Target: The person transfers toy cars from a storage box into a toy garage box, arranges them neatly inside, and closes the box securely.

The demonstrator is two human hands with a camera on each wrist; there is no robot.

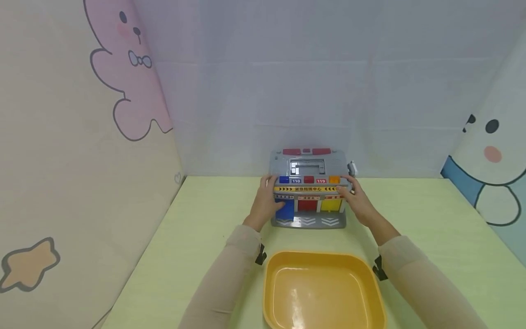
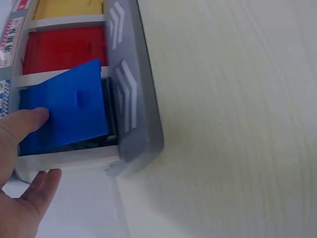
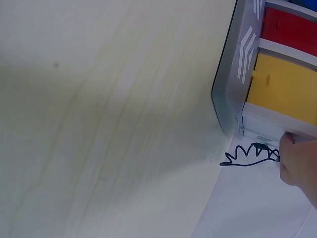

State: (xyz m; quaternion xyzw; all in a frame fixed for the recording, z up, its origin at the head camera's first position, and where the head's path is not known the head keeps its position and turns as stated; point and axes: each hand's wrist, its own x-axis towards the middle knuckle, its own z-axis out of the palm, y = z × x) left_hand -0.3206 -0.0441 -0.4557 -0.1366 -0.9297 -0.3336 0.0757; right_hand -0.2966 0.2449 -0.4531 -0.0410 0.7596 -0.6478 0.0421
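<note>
A grey toy garage [image 1: 308, 221] stands on the table against the back wall, with blue, red and yellow doors below a yellow sign strip. My left hand [image 1: 263, 206] grips its left side, the thumb on the blue door [image 2: 74, 114]. That door tilts outward, with a dark gap along its lower edge. The red door [image 2: 64, 49] and the yellow door [image 3: 285, 89] sit flat in their frames. At the garage's right side, my right hand [image 1: 360, 202] holds the upper corner. In the right wrist view most of that hand is cut off.
A yellow tray [image 1: 320, 257] lies in front of the garage, between my forearms. A small grey-white part [image 1: 352, 168] sticks out at the garage's upper right. Behind rises a pale cloth wall [image 1: 312, 91], with printed cartoon walls to both sides.
</note>
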